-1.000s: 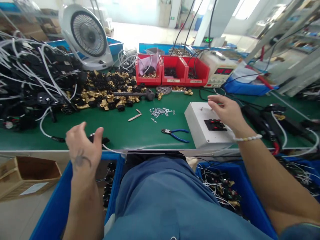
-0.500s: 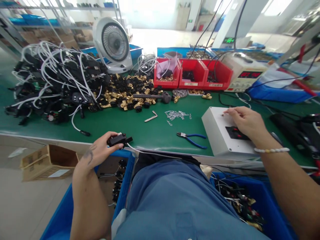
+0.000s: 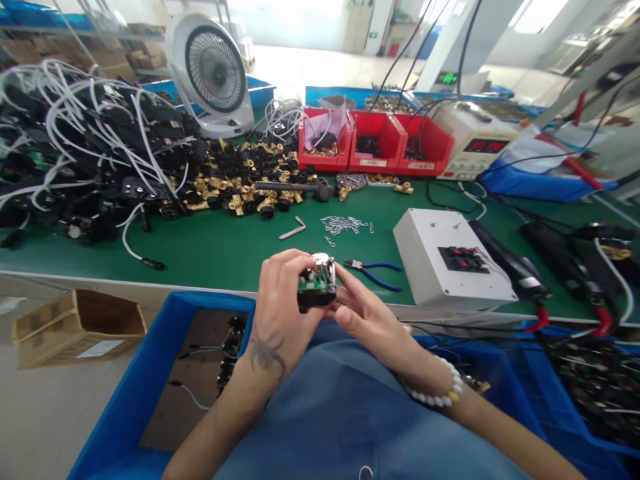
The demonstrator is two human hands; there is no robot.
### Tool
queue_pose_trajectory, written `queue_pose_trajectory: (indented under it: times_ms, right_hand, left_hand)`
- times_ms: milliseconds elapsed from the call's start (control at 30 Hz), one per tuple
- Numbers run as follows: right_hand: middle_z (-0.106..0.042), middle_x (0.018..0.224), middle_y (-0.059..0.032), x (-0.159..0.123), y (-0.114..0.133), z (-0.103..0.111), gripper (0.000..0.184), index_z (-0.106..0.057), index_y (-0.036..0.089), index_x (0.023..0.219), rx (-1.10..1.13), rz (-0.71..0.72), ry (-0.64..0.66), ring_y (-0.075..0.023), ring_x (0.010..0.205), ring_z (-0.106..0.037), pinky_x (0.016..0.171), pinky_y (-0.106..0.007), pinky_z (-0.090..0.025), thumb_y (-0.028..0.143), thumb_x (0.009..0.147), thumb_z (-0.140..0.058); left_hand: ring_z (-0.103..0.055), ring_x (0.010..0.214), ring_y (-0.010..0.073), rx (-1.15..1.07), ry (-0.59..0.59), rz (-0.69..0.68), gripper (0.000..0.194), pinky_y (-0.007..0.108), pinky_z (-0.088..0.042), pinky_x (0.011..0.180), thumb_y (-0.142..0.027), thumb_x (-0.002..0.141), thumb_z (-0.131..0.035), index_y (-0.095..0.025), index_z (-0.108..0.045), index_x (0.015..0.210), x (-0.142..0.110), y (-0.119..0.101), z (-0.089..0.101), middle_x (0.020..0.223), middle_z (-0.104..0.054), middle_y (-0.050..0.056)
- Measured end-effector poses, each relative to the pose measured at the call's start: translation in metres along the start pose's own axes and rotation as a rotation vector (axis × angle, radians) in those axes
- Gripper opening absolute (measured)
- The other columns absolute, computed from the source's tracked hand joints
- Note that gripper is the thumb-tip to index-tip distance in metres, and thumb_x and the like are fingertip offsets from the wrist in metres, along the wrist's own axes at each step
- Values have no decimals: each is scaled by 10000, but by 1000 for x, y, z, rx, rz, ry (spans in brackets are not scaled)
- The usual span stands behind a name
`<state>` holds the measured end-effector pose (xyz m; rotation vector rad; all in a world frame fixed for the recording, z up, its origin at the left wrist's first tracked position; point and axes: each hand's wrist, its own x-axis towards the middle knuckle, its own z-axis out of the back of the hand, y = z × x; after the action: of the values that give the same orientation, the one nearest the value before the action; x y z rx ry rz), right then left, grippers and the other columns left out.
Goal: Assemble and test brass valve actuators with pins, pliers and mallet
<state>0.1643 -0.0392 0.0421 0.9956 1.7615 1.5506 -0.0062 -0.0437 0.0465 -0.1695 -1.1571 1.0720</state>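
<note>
Close to my body, above the bench's front edge, my left hand (image 3: 285, 300) grips a small black housing (image 3: 319, 295) by its left side. Its open face shows a green circuit board and a bright round silvery part. On the other side my right hand (image 3: 367, 313) has its fingers around the housing, with the thumb near its lower corner; some fingertips are hidden behind it. Blue-handled cutting pliers (image 3: 375, 272) lie just beyond my right hand. Farther right sits a grey box (image 3: 425, 250) with two small switches and a black terminal panel.
Small wire clips (image 3: 343, 225) and an L-shaped metal tool (image 3: 293, 229) lie on the green bench. Brass fittings (image 3: 240, 193), cabled black units (image 3: 100, 140), a fan (image 3: 213, 73) and red bins (image 3: 325, 150) stand behind. Blue crates (image 3: 125, 373) flank me below.
My right hand has left the switch on the grey box and come to the housing. My left hand has brought the housing rightward and turned it, so its circuit board shows.
</note>
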Motion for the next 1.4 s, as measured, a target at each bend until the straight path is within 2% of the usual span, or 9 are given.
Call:
queue_pose_trajectory:
  times_ms: [133, 233, 400, 567, 700, 867, 1133, 1267, 1400]
  right_hand:
    - [-513, 1505, -145, -10, 1, 4, 853, -339, 229, 1587, 18, 12, -136, -232, 1264, -607, 1086, -388, -509, 621, 900, -658]
    - [-564, 1451, -129, -21, 4, 6, 777, -313, 251, 1600, 4, 36, -162, -223, 1159, -662, 957, -368, -569, 647, 956, -494]
    - [-701, 1142, -131, -26, 9, 1, 728, -342, 195, 1579, -122, 112, -74, -192, 705, -670, 683, -342, -571, 624, 1006, -206]
    - [-693, 1098, -126, -23, 12, -1, 802, -414, 187, 1520, -54, 46, -130, -165, 630, -611, 569, -282, -521, 707, 916, -321]
    - [-661, 1210, -132, -26, 11, -1, 809, -411, 198, 1502, 4, 8, -111, -181, 811, -680, 646, -270, -561, 740, 902, -389]
    - [-653, 1283, -109, -30, 8, -3, 671, -478, 225, 1462, 93, 51, -133, -201, 1041, -697, 953, -350, -568, 659, 951, -474]
    - [-672, 1235, -126, -21, 4, -4, 638, -523, 187, 1402, 274, -13, -99, -229, 1031, -695, 801, -336, -601, 651, 968, -460]
    - [-676, 1197, -120, -22, -1, -4, 683, -580, 176, 1341, 319, -94, -148, -223, 956, -684, 671, -290, -566, 715, 931, -495]
    - [-673, 1157, -70, -24, -4, -5, 576, -657, 188, 1223, 390, -116, -142, -173, 958, -645, 856, -285, -542, 674, 921, -594]
  left_hand:
    - [-592, 1234, 209, -304, 200, -36, 509, 368, -532, 1059, -241, 851, -788, -236, -554, 1303, -6, -10, 15, 1297, -609, 81]
    - [-595, 1211, 194, -455, 173, 49, 415, 344, -534, 1048, -228, 895, -740, -258, -601, 1286, -7, -9, 24, 1274, -615, 61]
    - [-629, 1089, 151, -369, 180, 78, 228, 279, -539, 956, -210, 972, -633, -258, -683, 1189, -4, -11, 22, 1148, -662, 37]
    - [-630, 969, 127, -416, 192, 93, 119, 250, -542, 875, -186, 972, -632, -236, -692, 1062, -4, -16, 22, 1012, -660, 15]
    - [-624, 905, 125, -399, 210, 63, 124, 239, -542, 803, -149, 977, -608, -228, -673, 1047, -3, -15, 24, 962, -647, 15]
    - [-622, 840, 114, -215, 269, -160, 145, 223, -532, 743, -83, 963, -591, -208, -657, 995, 6, -11, 29, 910, -654, 9]
    - [-634, 1139, 165, -198, 271, -283, 291, 296, -550, 969, -130, 956, -635, -211, -633, 1235, 7, -8, 25, 1270, -662, 88]
    - [-657, 1023, 143, -160, 265, -355, 216, 275, -558, 911, -122, 950, -648, -209, -668, 1147, 10, -9, 22, 1166, -702, 64]
    - [-640, 924, 112, -218, 260, -295, 75, 224, -547, 830, -143, 962, -631, -192, -661, 1010, 11, -12, 20, 1001, -664, 32]
